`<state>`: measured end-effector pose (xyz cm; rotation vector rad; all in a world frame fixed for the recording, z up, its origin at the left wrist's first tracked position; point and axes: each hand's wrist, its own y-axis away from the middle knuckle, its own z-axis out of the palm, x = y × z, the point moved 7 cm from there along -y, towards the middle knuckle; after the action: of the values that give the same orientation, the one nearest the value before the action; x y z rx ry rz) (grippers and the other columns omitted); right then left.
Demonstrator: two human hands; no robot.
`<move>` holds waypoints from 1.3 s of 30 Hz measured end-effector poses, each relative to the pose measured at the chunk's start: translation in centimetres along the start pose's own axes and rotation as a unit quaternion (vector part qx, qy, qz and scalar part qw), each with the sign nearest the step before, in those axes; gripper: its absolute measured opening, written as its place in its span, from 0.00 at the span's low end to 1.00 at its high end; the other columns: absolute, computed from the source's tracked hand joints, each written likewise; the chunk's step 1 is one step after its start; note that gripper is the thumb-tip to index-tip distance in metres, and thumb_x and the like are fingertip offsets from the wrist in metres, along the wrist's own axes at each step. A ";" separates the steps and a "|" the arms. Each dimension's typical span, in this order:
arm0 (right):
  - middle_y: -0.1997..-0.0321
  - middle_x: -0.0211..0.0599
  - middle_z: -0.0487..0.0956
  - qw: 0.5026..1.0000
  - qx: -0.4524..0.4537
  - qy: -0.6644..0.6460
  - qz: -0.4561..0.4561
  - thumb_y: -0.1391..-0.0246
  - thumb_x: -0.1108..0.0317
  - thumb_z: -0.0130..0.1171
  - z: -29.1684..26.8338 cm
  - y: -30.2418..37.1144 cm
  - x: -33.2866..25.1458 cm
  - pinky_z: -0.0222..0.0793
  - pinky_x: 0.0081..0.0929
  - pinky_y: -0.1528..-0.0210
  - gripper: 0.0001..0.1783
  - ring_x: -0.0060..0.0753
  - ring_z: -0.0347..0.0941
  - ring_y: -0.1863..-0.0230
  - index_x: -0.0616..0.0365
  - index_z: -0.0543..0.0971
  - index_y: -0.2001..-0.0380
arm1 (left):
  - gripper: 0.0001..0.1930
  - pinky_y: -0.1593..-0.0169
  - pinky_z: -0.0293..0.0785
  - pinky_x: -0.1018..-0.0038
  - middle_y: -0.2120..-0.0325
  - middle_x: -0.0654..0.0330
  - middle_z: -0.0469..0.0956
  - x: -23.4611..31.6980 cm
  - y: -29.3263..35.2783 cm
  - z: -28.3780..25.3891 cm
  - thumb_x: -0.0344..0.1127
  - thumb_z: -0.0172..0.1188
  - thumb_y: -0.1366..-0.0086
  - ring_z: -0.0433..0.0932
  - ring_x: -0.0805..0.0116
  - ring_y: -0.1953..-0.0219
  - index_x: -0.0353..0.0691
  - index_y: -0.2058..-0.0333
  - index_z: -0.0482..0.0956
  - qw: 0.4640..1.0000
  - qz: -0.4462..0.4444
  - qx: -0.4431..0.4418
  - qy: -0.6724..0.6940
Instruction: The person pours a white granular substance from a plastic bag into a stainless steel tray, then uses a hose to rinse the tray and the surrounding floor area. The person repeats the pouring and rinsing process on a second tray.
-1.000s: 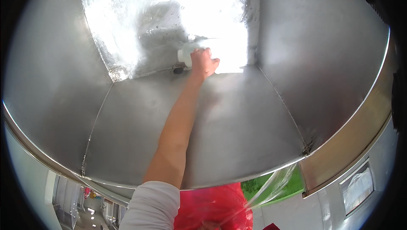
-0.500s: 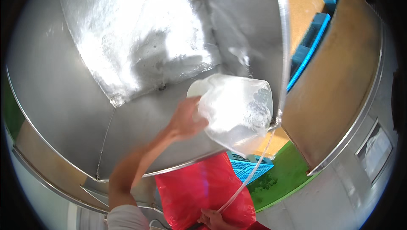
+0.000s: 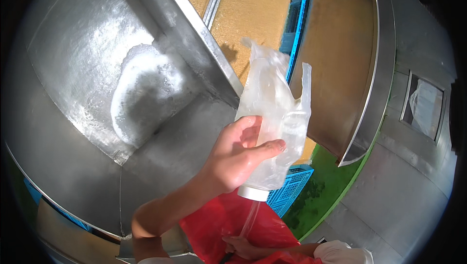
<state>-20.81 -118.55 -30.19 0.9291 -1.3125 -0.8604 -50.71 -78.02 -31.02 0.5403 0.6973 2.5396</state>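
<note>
My left hand (image 3: 238,154) is closed round a translucent plastic jug (image 3: 279,103) with a ragged, cut-open end. This torn end points up and away; the white screw cap (image 3: 253,193) points down towards me. Low in the view, my right hand (image 3: 238,246) is wrapped round what looks like a dark hose, mostly hidden. A thin clear streak (image 3: 250,219) runs from it up behind the cap, seemingly water. To the left is a large metal tub (image 3: 160,132), with a foamy wet patch (image 3: 141,94) on its bottom.
Beyond the tub's metal rim (image 3: 199,23) lies a tan wet surface (image 3: 253,6). Blue plastic crates (image 3: 294,191) stand beside the tub and farther back. A curved brown-sided vessel (image 3: 340,64) is at right, above green floor (image 3: 316,196). A red apron (image 3: 214,220) covers my front.
My left hand has turned the jug from lying tilted over the tub to standing cap-down beside its rim. The view has shifted right. My right hand stays low with the hose.
</note>
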 end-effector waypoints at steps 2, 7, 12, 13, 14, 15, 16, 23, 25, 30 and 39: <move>0.82 0.25 0.63 1.000 -0.005 0.009 -0.003 0.26 0.57 0.54 0.1 0.1 0.1 0.64 0.31 0.62 0.23 0.25 0.63 0.75 0.51 0.69 0.79 | 0.23 0.41 0.74 0.69 0.48 0.53 0.81 0.3 0.2 0.3 0.22 0.68 0.36 0.79 0.68 0.45 0.31 0.42 0.75 1.000 0.013 -0.012 0.012; 0.81 0.25 0.63 0.999 -0.017 0.028 -0.017 0.25 0.57 0.53 0.6 0.1 -0.4 0.63 0.30 0.62 0.23 0.24 0.62 0.75 0.51 0.70 0.78 | 0.22 0.45 0.75 0.71 0.54 0.57 0.82 -0.4 4.1 -3.5 0.33 0.74 0.38 0.79 0.71 0.47 0.32 0.49 0.75 0.978 0.056 0.024 -0.199; 0.80 0.23 0.63 1.000 0.011 0.011 -0.008 0.24 0.56 0.51 1.5 0.4 -0.6 0.63 0.30 0.62 0.22 0.23 0.61 0.75 0.52 0.71 0.76 | 0.22 0.52 0.79 0.67 0.58 0.55 0.83 -3.2 10.6 -20.1 0.35 0.76 0.46 0.83 0.66 0.59 0.41 0.54 0.79 0.684 0.070 0.201 -0.697; 0.80 0.24 0.64 1.000 0.007 0.019 -0.006 0.24 0.56 0.51 1.3 0.1 -0.4 0.63 0.29 0.62 0.22 0.23 0.61 0.75 0.52 0.72 0.76 | 0.16 0.53 0.79 0.64 0.67 0.54 0.84 -3.9 11.5 -26.4 0.29 0.75 0.50 0.84 0.57 0.61 0.36 0.62 0.81 0.757 0.051 0.231 -0.610; 0.80 0.24 0.64 1.000 0.003 0.026 -0.002 0.24 0.56 0.51 0.9 -0.2 -0.1 0.63 0.29 0.62 0.23 0.23 0.62 0.75 0.52 0.72 0.76 | 0.13 0.54 0.79 0.62 0.68 0.53 0.82 -4.8 13.2 -32.2 0.29 0.72 0.47 0.83 0.56 0.63 0.36 0.64 0.79 0.705 0.055 0.281 -0.649; 0.80 0.24 0.65 0.999 0.001 0.038 0.003 0.24 0.56 0.51 0.4 -0.6 -0.1 0.63 0.28 0.62 0.23 0.23 0.62 0.75 0.53 0.72 0.76 | 0.10 0.55 0.78 0.60 0.69 0.51 0.80 -6.0 15.1 -38.1 0.28 0.69 0.45 0.81 0.56 0.65 0.36 0.65 0.78 0.652 0.055 0.334 -0.679; 0.80 0.24 0.65 0.999 0.008 0.049 0.000 0.25 0.57 0.53 0.2 -0.7 -0.5 0.65 0.29 0.62 0.22 0.23 0.63 0.75 0.53 0.73 0.76 | 0.11 0.54 0.78 0.59 0.68 0.48 0.81 -6.9 16.7 -43.7 0.27 0.67 0.46 0.81 0.50 0.63 0.35 0.64 0.79 0.691 0.031 0.356 -0.629; 0.81 0.32 0.72 0.960 0.122 0.252 -0.004 0.30 0.50 0.53 1.6 0.0 -3.4 0.67 0.33 0.71 0.23 0.33 0.68 0.78 0.49 0.76 0.78 | 0.12 0.45 0.78 0.52 0.59 0.40 0.84 -10.9 18.6 -70.6 0.26 0.55 0.38 0.83 0.41 0.52 0.34 0.57 0.83 0.417 -0.214 0.530 -0.707; 0.81 0.32 0.72 0.971 0.133 0.198 0.006 0.31 0.51 0.54 1.2 -0.7 -3.1 0.68 0.33 0.70 0.22 0.32 0.68 0.78 0.49 0.75 0.78 | 0.13 0.42 0.75 0.52 0.57 0.44 0.84 -12.4 10.9 -69.2 0.28 0.57 0.39 0.82 0.43 0.50 0.37 0.55 0.83 0.443 -0.164 0.476 -0.741; 0.81 0.31 0.71 0.984 0.153 0.083 0.034 0.31 0.55 0.56 0.1 -1.4 -1.9 0.69 0.34 0.68 0.20 0.31 0.67 0.78 0.50 0.74 0.79 | 0.16 0.41 0.70 0.49 0.54 0.43 0.81 -20.5 -9.5 -66.1 0.34 0.59 0.38 0.77 0.41 0.47 0.38 0.52 0.80 0.598 -0.087 0.384 -0.698; 0.81 0.29 0.69 0.989 0.127 0.060 0.048 0.33 0.62 0.60 -2.4 -2.3 -1.9 0.71 0.34 0.64 0.19 0.28 0.66 0.78 0.51 0.72 0.79 | 0.07 0.45 0.72 0.52 0.58 0.45 0.80 -17.9 -17.3 -54.8 0.33 0.59 0.44 0.77 0.42 0.49 0.36 0.68 0.78 0.748 0.140 0.321 -0.564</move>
<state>-18.54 -117.59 -33.12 1.0891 -1.3698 -0.5618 -56.56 -94.55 -88.58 2.2596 0.9659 1.5466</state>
